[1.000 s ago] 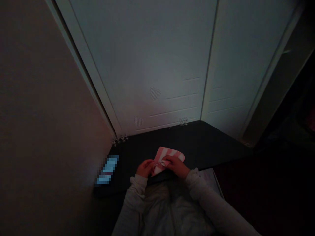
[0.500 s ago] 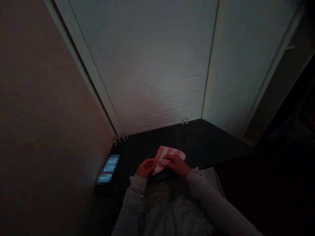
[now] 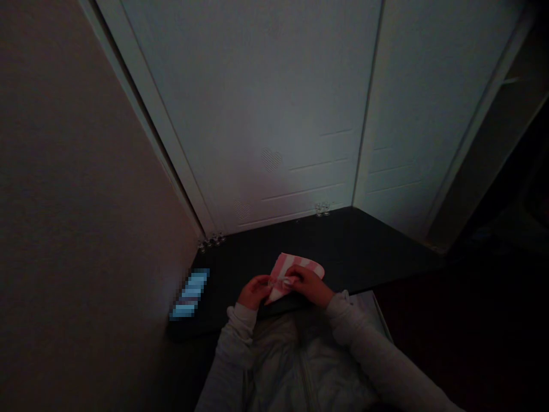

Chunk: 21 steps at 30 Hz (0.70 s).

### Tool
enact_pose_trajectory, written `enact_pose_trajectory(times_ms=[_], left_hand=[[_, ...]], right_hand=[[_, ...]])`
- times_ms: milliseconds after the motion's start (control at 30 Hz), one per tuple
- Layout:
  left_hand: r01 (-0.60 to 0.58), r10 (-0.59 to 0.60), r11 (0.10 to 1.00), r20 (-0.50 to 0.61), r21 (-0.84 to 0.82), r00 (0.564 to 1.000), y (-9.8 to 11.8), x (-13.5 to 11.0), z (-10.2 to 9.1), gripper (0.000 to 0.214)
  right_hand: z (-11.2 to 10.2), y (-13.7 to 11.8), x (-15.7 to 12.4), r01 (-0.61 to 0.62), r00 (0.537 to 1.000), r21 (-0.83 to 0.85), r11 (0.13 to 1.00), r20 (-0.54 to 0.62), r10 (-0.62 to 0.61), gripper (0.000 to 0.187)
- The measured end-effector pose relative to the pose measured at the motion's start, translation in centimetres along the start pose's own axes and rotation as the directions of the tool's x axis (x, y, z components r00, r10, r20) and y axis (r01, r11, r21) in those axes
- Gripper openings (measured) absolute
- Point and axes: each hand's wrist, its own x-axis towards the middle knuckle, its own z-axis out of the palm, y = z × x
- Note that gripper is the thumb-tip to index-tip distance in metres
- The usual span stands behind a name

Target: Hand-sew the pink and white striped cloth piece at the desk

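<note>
A flat pink-and-white striped piece (image 3: 298, 261), paper or cloth I cannot tell, lies at the near edge of the dark tabletop (image 3: 343, 234). My left hand (image 3: 254, 292) pinches its left side with closed fingers. From the right, my right hand (image 3: 311, 286) reaches over it, thumb and fingers closed on a small folded or gathered part near the middle. Dim light hides the exact details between my fingertips.
A bright pixelated rectangle (image 3: 190, 294) lies on the table at left, beside a wall (image 3: 107, 229). Small clear objects (image 3: 211, 241) stand in the back left corner, with more (image 3: 322, 208) along the white panel (image 3: 257, 114). A pale box-like edge (image 3: 369, 306) shows below the table.
Both hands keep hold of the striped piece. My right fingers have shifted slightly up at its middle, and the view has moved a little.
</note>
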Motion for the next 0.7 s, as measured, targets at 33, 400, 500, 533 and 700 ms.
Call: enact_pose_trajectory(times_ms=[33,400,500,533,700], left_hand=[[0.018,-0.018,1.000,0.000,0.006,1.000,0.06,-0.02,0.06,0.036],[0.053,-0.052,0.998,-0.016,0.015,0.998,0.26,-0.15,0.31,0.040],[0.067,-0.066,0.998,-0.043,0.008,0.997,0.44,-0.13,0.42,0.042],[0.077,-0.077,0.997,-0.042,-0.005,0.996,0.54,-0.14,0.46,0.042],[0.148,-0.149,0.989,-0.026,-0.028,0.989,0.79,0.05,0.64,0.043]], right_hand=[[-0.01,0.08,-0.01,-0.006,1.000,-0.004,1.000,0.012,0.006,0.014],[-0.28,-0.34,-0.10,0.007,0.998,-0.071,0.997,0.058,-0.003,0.019],[-0.28,-0.49,-0.12,0.018,0.998,-0.076,0.997,0.053,-0.014,0.018],[-0.28,-0.52,-0.12,0.017,0.999,-0.075,0.997,0.053,-0.013,0.018],[-0.21,-0.34,-0.09,-0.016,0.999,-0.063,0.998,0.035,0.018,0.017]])
